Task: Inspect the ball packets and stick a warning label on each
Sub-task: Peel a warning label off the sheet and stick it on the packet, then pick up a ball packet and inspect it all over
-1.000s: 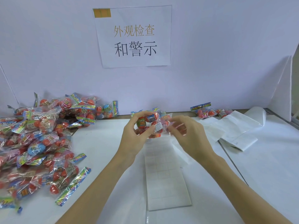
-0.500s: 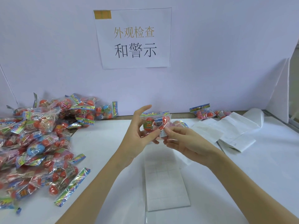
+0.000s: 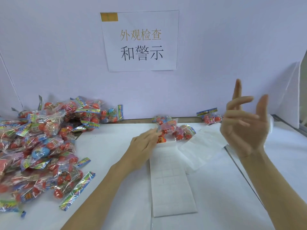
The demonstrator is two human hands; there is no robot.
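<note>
Where both hands pinched it a moment ago, packet (image 3: 167, 130) now down on table (image 3: 106, 155), at left hand's (image 3: 142, 146) blurred fingertips, grip unclear. Right hand (image 3: 244, 128) lifted clear, fingers spread, holding nothing.

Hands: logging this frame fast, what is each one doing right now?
Left hand: blurred, fingers reach to the ball packet on the table; grip cannot be told.
Right hand: raised, fingers spread open, holding nothing.

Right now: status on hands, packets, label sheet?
Left hand low, fingers at the centre packets, grip unclear. Right hand raised, open, empty. Label sheet flat on the table, unobstructed. Big packet pile left.
</note>
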